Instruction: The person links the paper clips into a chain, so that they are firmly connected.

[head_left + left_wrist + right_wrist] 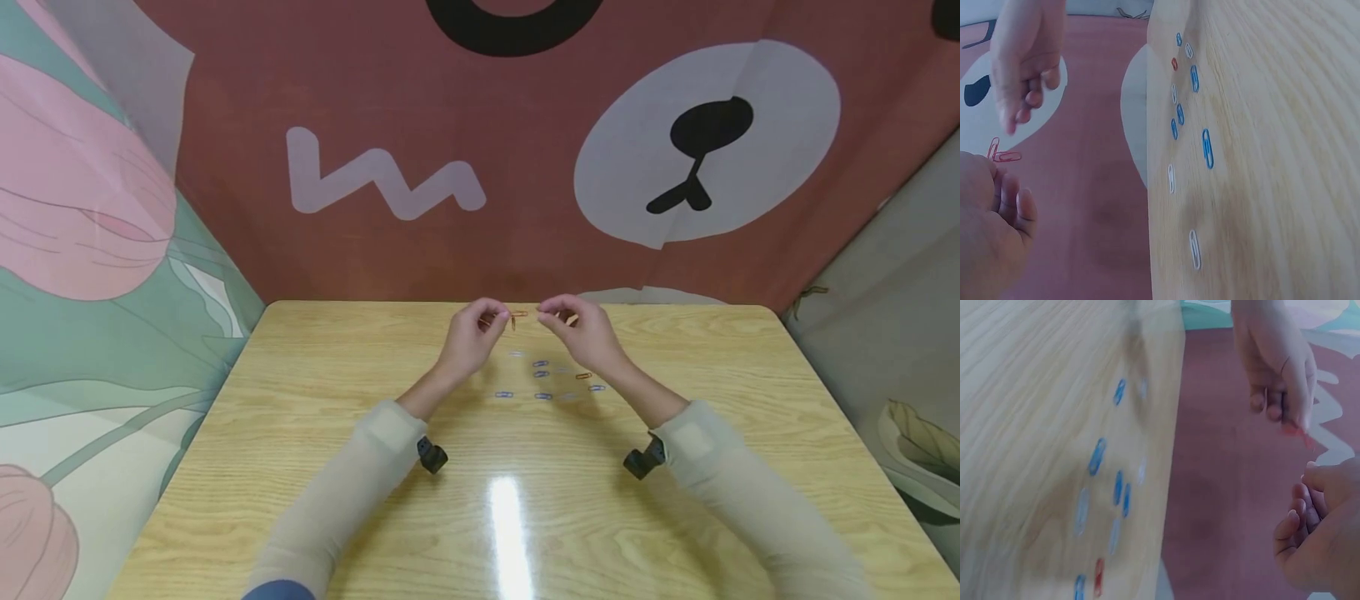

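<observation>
My left hand (471, 337) pinches a small chain of red paper clips (519, 314) between thumb and forefinger, raised above the table's far edge. One clip sticks out to the right and another hangs down from it; in the left wrist view the linked red clips (1007, 156) form an angle. Facing them from the right is my right hand (588, 333), its fingers loosely bent and thumb and forefinger tips close together. No clip shows between those tips, and a small gap parts them from the chain. Part of the chain is hidden by the left fingers.
Below the hands, several blue paper clips (542, 374), several white paper clips (1195, 249) and one red paper clip (583, 376) lie scattered on the wooden table (300, 467). A red printed cloth (375, 250) hangs behind the far edge.
</observation>
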The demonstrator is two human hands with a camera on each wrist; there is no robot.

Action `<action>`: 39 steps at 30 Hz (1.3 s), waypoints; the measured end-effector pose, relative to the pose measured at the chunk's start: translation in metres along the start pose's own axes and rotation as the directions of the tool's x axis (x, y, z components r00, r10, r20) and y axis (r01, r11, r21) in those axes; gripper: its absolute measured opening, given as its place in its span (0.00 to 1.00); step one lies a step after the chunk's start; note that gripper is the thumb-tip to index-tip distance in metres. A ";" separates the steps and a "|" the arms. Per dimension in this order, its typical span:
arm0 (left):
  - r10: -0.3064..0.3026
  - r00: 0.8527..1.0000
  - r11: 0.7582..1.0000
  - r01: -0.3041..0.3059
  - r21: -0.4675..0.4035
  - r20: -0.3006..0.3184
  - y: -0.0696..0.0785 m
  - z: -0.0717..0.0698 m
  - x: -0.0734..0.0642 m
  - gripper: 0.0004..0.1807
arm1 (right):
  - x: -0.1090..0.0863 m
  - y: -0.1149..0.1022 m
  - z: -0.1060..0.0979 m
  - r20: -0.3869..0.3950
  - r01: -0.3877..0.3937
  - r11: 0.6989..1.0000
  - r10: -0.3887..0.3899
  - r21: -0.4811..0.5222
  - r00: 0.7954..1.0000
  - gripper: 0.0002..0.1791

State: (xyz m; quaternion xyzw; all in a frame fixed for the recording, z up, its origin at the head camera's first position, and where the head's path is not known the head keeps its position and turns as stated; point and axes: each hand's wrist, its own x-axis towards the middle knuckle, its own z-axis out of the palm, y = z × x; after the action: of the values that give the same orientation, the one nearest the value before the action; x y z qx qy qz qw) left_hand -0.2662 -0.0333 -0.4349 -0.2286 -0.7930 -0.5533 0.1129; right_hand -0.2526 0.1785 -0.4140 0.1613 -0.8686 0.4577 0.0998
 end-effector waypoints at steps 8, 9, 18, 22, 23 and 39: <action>0.044 0.999 0.999 -0.044 -0.002 0.008 0.001 -0.011 -0.005 0.05 | -0.017 0.025 -0.018 0.015 -0.045 0.999 0.045 -0.017 0.999 0.09; 0.050 0.999 0.999 -0.050 0.001 0.009 0.001 -0.012 -0.006 0.05 | -0.019 0.028 -0.020 0.015 -0.048 0.999 0.048 -0.023 0.999 0.09; 0.076 0.997 0.997 -0.076 0.003 0.010 0.001 -0.022 -0.012 0.05 | -0.045 0.056 -0.039 0.027 -0.094 0.993 0.096 -0.073 0.995 0.10; 0.067 0.998 0.998 -0.067 0.008 0.006 -0.001 -0.025 -0.013 0.05 | -0.056 0.070 -0.046 0.042 -0.130 0.987 0.135 -0.093 0.990 0.12; 0.060 0.998 0.998 -0.060 0.010 0.006 -0.001 -0.026 -0.014 0.05 | -0.059 0.074 -0.047 0.046 -0.141 0.985 0.146 -0.096 0.988 0.13; 0.083 0.997 0.996 -0.083 0.025 0.005 -0.007 -0.032 -0.016 0.06 | -0.084 0.105 -0.051 0.161 -0.256 0.964 0.263 -0.066 0.951 0.11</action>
State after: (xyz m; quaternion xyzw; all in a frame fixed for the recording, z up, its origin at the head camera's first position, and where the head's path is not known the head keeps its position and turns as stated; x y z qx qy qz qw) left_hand -0.2583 -0.0688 -0.4360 -0.2608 -0.7899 -0.5377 0.1372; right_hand -0.2121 0.2920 -0.4927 0.0815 -0.8976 0.4321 -0.0314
